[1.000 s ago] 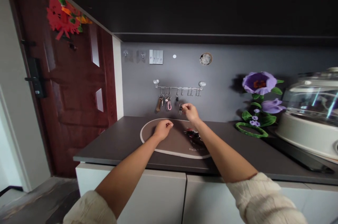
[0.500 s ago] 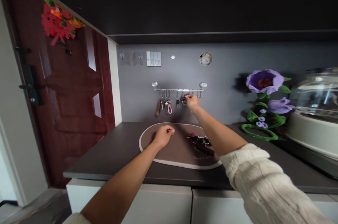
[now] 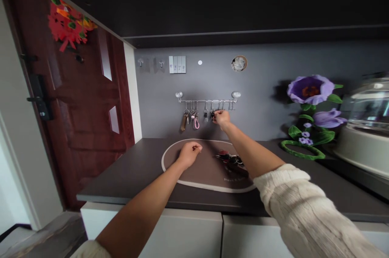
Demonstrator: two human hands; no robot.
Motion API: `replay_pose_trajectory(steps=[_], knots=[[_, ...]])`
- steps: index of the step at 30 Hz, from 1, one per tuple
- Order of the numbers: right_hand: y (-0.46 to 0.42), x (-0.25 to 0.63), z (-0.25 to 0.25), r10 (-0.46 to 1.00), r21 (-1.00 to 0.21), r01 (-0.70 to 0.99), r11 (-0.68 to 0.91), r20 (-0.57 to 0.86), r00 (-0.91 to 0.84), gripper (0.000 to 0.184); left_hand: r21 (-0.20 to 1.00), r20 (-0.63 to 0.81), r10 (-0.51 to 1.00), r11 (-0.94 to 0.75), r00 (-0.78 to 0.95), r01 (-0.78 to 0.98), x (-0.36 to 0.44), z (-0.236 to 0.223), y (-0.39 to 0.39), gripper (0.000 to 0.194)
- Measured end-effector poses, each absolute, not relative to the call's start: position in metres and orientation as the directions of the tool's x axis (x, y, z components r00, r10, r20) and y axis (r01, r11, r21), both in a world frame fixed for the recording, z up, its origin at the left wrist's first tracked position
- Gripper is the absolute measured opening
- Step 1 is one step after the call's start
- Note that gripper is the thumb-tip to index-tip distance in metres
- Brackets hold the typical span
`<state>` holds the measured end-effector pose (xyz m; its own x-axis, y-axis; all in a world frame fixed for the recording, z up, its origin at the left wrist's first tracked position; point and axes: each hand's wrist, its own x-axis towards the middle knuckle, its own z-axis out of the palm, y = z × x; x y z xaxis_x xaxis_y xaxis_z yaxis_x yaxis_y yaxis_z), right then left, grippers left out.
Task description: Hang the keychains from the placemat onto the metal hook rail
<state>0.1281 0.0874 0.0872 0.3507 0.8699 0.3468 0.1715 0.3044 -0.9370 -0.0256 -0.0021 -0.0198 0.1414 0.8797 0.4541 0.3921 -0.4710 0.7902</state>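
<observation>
My right hand [image 3: 222, 119] is raised to the metal hook rail [image 3: 200, 101] on the wall. Its fingertips pinch a small dark key [image 3: 212, 116] that hangs at one of the hooks; whether its ring sits fully on the hook is too small to tell. Left of it hang another dark key [image 3: 206, 116], a pink-looped key ring [image 3: 196, 121] and a key with a brown fob [image 3: 183, 122]. My left hand [image 3: 190, 154] hovers over the brown mat [image 3: 173, 165], fingers curled in, nothing visible in them. A pile of keys [image 3: 229, 157] lies on the mat, partly behind my right forearm.
A purple plush flower [image 3: 310, 90] with a green base stands at the right, beside a glass-topped white appliance [image 3: 358, 144]. A dark shelf [image 3: 212, 3] overhangs the counter [image 3: 127, 173]. At the left is a red-brown door [image 3: 88, 128] with a black handle [image 3: 36, 99].
My right hand stays at the same hook with the key, its fingers shifted only slightly. My left hand has hardly moved. The camera view has tilted a little.
</observation>
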Motion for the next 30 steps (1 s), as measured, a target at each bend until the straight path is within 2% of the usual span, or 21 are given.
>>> replay_pose_trajectory(steps=[7,18,21,27,30], knots=[[0.076,0.130,0.085,0.906,-0.952,0.130,0.276,0.303,0.295,0.013,0.794,0.453,0.877,-0.479,0.160,0.375,-0.027,-0.021,0.000,0.014],[0.035,0.138,0.076,0.946,-0.955,0.116,0.272,0.288,0.151,0.010,0.730,0.454,0.868,-0.491,0.200,0.475,-0.027,-0.019,-0.002,0.013],[0.020,0.141,0.070,0.952,-0.956,0.108,0.273,0.284,0.112,0.008,0.686,0.479,0.849,-0.521,0.224,0.508,-0.027,-0.018,-0.004,0.015],[-0.012,0.149,0.052,0.944,-0.941,0.131,0.313,0.323,0.064,0.008,0.519,0.560,0.773,-0.608,0.299,0.600,-0.026,-0.013,-0.015,0.016],[-0.025,0.154,0.040,0.932,-0.925,0.156,0.347,0.359,0.055,0.008,0.506,0.566,0.767,-0.613,0.302,0.607,-0.019,-0.010,-0.022,0.017]])
